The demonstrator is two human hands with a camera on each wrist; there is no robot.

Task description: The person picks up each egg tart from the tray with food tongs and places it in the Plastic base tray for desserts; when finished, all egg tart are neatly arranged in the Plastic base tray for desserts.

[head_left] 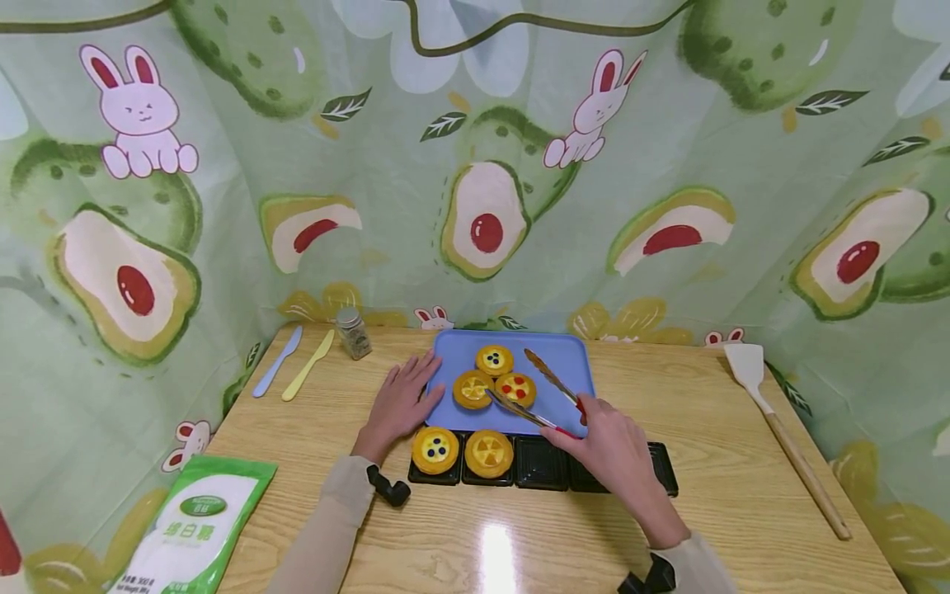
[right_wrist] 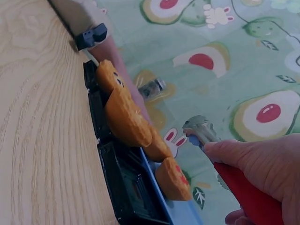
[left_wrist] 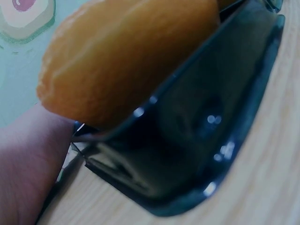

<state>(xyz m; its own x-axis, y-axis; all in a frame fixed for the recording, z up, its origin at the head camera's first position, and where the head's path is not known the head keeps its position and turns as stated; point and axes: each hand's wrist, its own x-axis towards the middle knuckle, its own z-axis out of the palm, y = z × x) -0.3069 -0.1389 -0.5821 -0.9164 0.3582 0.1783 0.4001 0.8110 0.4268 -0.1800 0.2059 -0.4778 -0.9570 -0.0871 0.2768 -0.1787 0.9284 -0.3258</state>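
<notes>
My right hand [head_left: 612,445] grips red-handled metal tongs [head_left: 555,379], their arms spread over the blue tray [head_left: 456,346]. Between the tong tips, in the head view, sits a tart with red dots [head_left: 515,390]. One tip overlaps the edge of the tart with yellow wedges [head_left: 472,389]; a tart with dark blue dots [head_left: 494,360] lies behind. My left hand [head_left: 401,400] rests with fingers extended at the tray's left edge. In front, a black compartment container [head_left: 542,462] holds another blue-dotted tart [head_left: 435,450] and another wedge-topped tart [head_left: 489,453]. My right forearm hides part of the container.
Blue [head_left: 278,363] and yellow [head_left: 308,365] plastic knives and a small shaker jar [head_left: 353,333] stand or lie at back left. A green-white bag [head_left: 196,528] lies front left. A white spatula with wooden handle [head_left: 788,441] lies along the right. Patterned cloth [head_left: 482,165] encloses the table.
</notes>
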